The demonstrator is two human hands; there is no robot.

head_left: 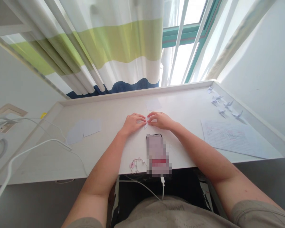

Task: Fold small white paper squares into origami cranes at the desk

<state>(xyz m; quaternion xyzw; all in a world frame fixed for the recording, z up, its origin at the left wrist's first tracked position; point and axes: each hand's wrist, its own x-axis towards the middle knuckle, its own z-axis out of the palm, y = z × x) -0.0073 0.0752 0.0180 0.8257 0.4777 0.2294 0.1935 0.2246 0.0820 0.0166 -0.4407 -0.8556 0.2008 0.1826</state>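
Note:
My left hand and my right hand meet at the middle of the white table. Both pinch a small folded piece of white paper between their fingertips, pressed down on the tabletop. Most of the paper is hidden under the fingers. Just behind the hands lies one loose white paper square.
A phone on a white charging cable lies at the front edge. A pink-white trinket sits left of it. Blank squares lie left, a written sheet right, several folded paper cranes far right. Curtain and window stand behind.

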